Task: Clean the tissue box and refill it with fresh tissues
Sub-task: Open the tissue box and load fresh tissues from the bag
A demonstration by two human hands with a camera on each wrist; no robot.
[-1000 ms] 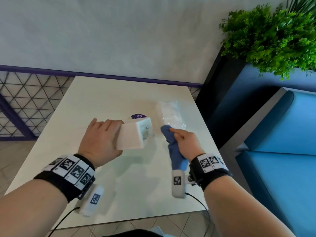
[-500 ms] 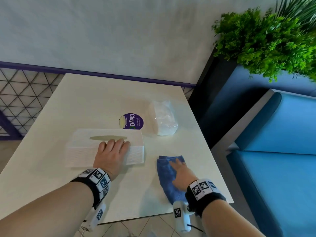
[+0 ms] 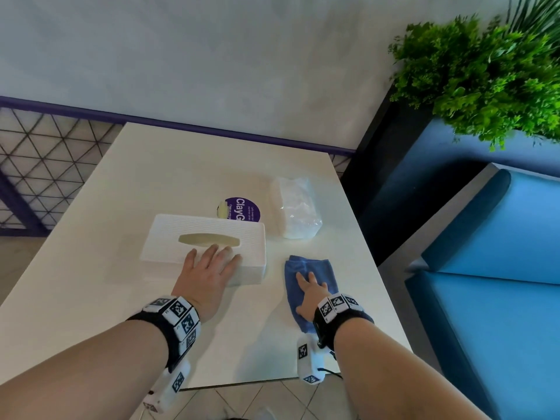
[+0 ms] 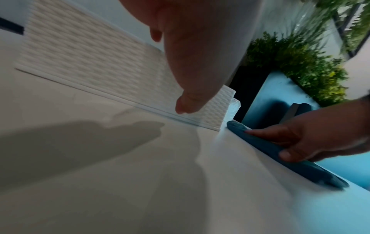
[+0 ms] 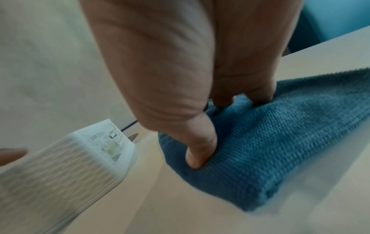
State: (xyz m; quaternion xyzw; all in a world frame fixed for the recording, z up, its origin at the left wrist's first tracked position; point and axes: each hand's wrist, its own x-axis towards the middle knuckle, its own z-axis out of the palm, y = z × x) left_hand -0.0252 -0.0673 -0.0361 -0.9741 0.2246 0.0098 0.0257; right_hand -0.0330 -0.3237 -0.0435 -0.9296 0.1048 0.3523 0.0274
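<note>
The white textured tissue box [image 3: 169,241] lies flat on the table [image 3: 91,283] with its oval slot [image 3: 209,240] facing up. My left hand [image 3: 212,262] rests on the box top near its front edge, fingers straight; the left wrist view shows the thumb [image 4: 186,102] hanging over the box side [image 4: 90,63]. Right of the box, a folded blue cloth [image 3: 324,268] lies on the table. My right hand [image 3: 309,286] presses down on it, fingers stretched along the cloth [image 4: 280,152] and the thumb [image 5: 198,155] dug into its edge. A clear-wrapped pack of tissues [image 3: 295,207] sits behind the cloth.
A round purple sticker [image 3: 247,209] is on the table behind the box. The table's right edge [image 3: 381,277] drops to a blue bench [image 3: 500,298]. A green plant [image 3: 478,74] stands at the far right. Grey wall at the back.
One second ago my left hand held the box tipped up and my right hand held the cloth by it. Both now lie on the table under my hands.
</note>
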